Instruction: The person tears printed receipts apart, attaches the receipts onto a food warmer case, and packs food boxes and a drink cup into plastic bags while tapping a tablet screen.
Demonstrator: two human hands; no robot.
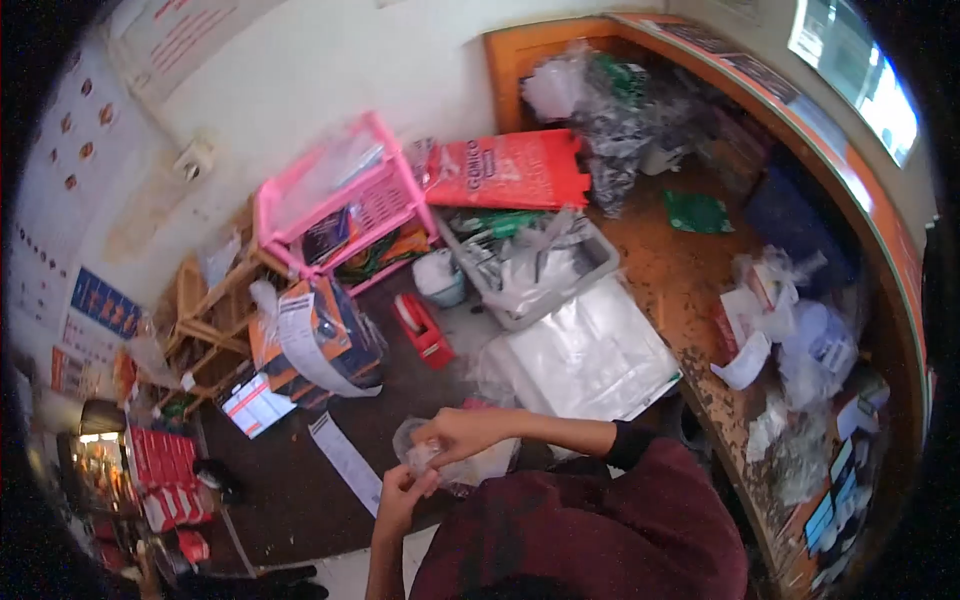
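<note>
Both hands meet at a small clear plastic bag (pixel 420 455) low in the middle of the head view. My right hand (pixel 460 433) reaches in from the right, its fingers closed on the upper part of the bag. Just below it, my left hand (pixel 405 492) pinches the bag's near side. What the bag contains is hard to make out. More clear plastic and a pale flat item (pixel 490 460) lie beside the right wrist, partly hidden by the forearm. A long white paper strip (pixel 345 465) rests on the dark tabletop to the left.
Beyond the hands stand a red tape dispenser (pixel 424 333), a grey basket (pixel 540 290) of plastic bags and a stack of clear bags (pixel 600 350). A receipt printer-like box (pixel 315 340) and pink rack (pixel 345 200) are further left. Crumpled plastic (pixel 815 340) lies right.
</note>
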